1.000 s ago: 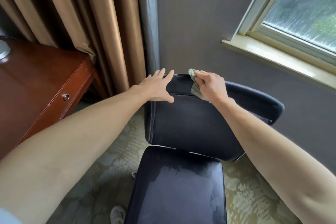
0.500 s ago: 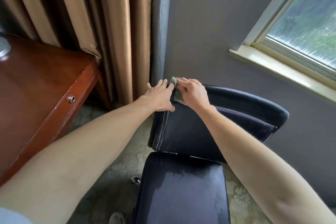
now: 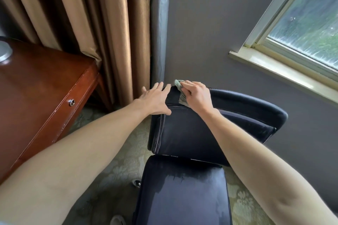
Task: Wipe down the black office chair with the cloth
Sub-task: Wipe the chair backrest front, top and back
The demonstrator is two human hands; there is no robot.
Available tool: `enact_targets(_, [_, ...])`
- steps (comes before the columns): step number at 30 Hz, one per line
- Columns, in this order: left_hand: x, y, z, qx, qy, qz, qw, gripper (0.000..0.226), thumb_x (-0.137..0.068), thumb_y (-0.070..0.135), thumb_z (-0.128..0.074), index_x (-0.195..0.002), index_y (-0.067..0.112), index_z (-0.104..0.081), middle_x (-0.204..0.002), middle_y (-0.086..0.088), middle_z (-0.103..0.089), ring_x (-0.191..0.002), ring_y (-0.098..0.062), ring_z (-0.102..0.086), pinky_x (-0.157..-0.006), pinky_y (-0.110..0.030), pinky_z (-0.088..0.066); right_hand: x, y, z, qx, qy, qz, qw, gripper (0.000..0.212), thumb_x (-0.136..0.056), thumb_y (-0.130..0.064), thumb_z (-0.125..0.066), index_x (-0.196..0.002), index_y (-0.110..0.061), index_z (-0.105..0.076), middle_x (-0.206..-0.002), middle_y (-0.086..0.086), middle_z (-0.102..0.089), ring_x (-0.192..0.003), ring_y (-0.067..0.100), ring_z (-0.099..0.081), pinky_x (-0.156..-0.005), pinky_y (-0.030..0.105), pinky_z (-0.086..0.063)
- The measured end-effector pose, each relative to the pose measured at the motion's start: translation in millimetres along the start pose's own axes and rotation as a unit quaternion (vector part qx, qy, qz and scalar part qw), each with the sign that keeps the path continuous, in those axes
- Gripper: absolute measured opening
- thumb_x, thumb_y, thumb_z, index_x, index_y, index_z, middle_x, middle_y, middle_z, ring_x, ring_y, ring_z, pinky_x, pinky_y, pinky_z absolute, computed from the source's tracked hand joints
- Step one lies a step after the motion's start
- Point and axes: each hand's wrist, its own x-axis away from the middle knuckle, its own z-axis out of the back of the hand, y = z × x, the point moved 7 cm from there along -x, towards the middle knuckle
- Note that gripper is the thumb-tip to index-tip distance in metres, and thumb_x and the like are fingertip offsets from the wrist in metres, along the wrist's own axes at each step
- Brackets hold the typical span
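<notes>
Leftmost, a reddish wooden surface (image 3: 45,86) with a small metal drawer knob (image 3: 71,102) stands in front of tan curtains (image 3: 109,23). Next, the left hand (image 3: 155,99) lies flat, fingers straight and holding nothing, on the top left corner of the backrest of the black office chair (image 3: 192,133). Just beside it, the green cloth (image 3: 178,83) sits on the backrest's top edge, bunched under the right hand (image 3: 196,95), whose curled fingers grip it. The chair's seat shows a pale streaked patch. A window (image 3: 301,20) fills the upper right.
</notes>
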Motion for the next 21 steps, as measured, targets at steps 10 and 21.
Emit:
enact_targets(10, [7, 12, 19, 0.016, 0.036, 0.013, 0.999, 0.096, -0.083, 0.055, -0.055, -0.157, 0.025, -0.002, -0.164, -0.009, 0.001, -0.151, -0.024, -0.001, -0.116, -0.061, -0.007, 24, 51, 42, -0.037, -0.089, -0.086, 0.992, 0.066, -0.094, -0.033, -0.059, -0.15, -0.02, -0.027, -0.143, 0.003, -0.048, -0.134, 0.022, -0.037, -0.112, 0.031, -0.02])
enact_targets(21, [-37, 98, 15, -0.018, 0.115, -0.063, 0.991, 0.053, -0.103, 0.041, -0.034, -0.152, 0.024, -0.025, -0.155, -0.005, -0.033, -0.141, -0.025, -0.029, -0.113, -0.04, -0.022, 42, 74, 28, 0.084, -0.103, -0.098, 0.986, 0.042, -0.1, -0.024, -0.044, -0.14, -0.01, -0.044, -0.131, 0.005, -0.055, -0.127, 0.025, -0.044, -0.109, 0.038, -0.029])
